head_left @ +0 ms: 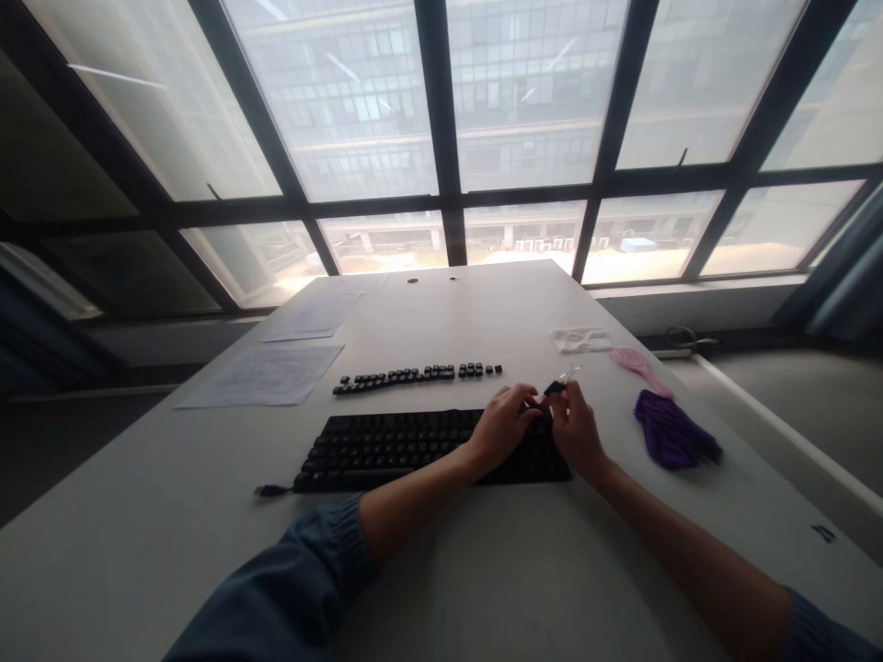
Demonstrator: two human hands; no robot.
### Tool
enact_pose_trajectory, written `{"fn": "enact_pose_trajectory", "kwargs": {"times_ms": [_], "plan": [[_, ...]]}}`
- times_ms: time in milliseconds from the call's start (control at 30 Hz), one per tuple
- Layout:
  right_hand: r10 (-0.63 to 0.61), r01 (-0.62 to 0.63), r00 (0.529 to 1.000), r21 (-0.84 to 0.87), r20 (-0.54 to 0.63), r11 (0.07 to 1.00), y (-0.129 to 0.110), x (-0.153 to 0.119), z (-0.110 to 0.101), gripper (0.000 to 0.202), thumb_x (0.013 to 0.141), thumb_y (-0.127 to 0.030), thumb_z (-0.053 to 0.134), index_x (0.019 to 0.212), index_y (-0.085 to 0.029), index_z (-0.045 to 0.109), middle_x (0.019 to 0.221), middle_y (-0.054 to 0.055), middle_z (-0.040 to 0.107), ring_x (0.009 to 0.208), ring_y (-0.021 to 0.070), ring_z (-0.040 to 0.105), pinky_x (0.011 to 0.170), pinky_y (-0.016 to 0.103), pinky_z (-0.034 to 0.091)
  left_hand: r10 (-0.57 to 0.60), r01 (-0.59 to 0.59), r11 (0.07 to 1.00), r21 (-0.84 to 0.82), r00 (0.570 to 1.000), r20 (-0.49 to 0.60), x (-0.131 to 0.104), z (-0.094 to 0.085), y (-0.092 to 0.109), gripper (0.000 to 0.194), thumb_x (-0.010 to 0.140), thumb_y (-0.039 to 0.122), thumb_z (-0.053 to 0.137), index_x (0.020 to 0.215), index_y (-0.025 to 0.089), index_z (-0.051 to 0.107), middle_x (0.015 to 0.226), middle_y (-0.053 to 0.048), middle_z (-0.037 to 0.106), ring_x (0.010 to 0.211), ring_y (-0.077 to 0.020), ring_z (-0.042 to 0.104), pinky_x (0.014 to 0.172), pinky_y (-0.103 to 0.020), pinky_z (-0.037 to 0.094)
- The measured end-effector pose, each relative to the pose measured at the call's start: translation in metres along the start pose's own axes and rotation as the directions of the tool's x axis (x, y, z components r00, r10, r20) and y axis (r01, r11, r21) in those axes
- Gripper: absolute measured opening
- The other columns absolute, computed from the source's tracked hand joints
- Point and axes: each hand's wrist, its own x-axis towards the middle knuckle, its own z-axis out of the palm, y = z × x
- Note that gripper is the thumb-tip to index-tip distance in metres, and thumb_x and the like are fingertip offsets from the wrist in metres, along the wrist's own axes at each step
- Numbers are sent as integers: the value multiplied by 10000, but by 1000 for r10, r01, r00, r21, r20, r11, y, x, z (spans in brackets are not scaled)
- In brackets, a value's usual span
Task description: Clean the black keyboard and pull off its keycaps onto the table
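Note:
A black keyboard (400, 446) lies flat in front of me, with its USB plug (272, 491) at the left end. My right hand (576, 428) is above its right end, fingers closed on a small black keycap puller (554, 388) whose thin wire ends point away from me. Close beside it, my left hand (503, 425) is over the keyboard's upper right part, thumb and fingers pinched together. Something dark shows at its fingertips, too small to make out. Behind the keyboard, loose black keycaps (407, 376) stand in rows. Both hands cover some of the keys.
Printed paper sheets (266, 375) lie on the white table (428, 317) at the left. To the right are a white cloth-like item (580, 340), a pink brush (638, 366) and a purple cloth (672, 432). A small dark piece (823, 532) sits near the right edge. Windows rise behind.

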Motion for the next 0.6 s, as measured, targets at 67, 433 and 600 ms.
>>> {"fn": "enact_pose_trajectory", "kwargs": {"times_ms": [67, 433, 600], "plan": [[33, -33, 999, 26, 2, 999, 2, 1, 1, 111, 959, -344, 429, 920, -244, 458, 796, 20, 676, 725, 207, 646, 685, 306, 456, 39, -40, 998, 48, 999, 25, 0, -1, 1, 205, 907, 203, 632, 1110, 228, 610, 998, -40, 675, 970, -201, 607, 878, -325, 505], [82, -82, 997, 183, 9, 980, -5, 6, 0, 127, 942, -348, 438, 880, -238, 457, 675, -3, 597, 593, 185, 576, 559, 286, 445, 215, -252, 935, 251, 963, 165, -3, -10, 16, 250, 981, 212, 488, 1191, 248, 618, 1193, -86, 609, 1099, -221, 543, 983, -371, 473], [115, -98, 991, 203, -73, 974, -1, 6, 3, 124, 959, -325, 418, 895, -230, 466, 696, -6, 615, 614, 168, 578, 614, 282, 438, 42, -47, 975, 218, 999, 28, 30, -28, -8, 136, 902, 310, 640, 999, 236, 701, 1075, -48, 670, 1022, -207, 585, 996, -374, 448]]}}
